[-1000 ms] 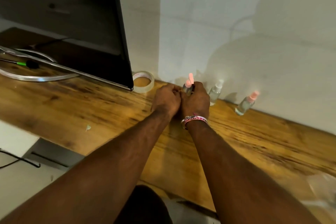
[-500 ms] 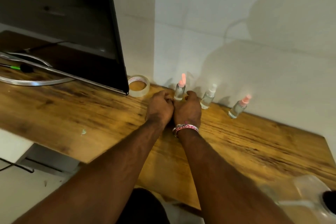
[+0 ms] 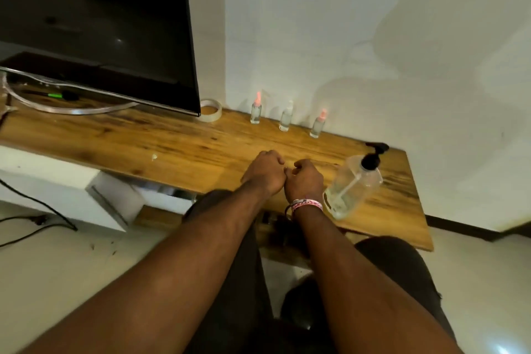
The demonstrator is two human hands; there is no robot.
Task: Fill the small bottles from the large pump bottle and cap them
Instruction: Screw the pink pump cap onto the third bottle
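Looking at our big pump bottle [image 3: 352,186], we think it will feel light, for it is clear plastic and nearly empty, and it may be slippery. We would hold it around its wide body, not by the black pump [image 3: 370,160]. It leans just beside our right hand [image 3: 305,178]. Our left hand [image 3: 265,171] is on the other side of the right one. Both are curled into loose fists, holding nothing we can see. Three small bottles [image 3: 286,118], all capped, stand well behind the pump bottle by the wall [image 3: 373,37]. We can read no words on anything.
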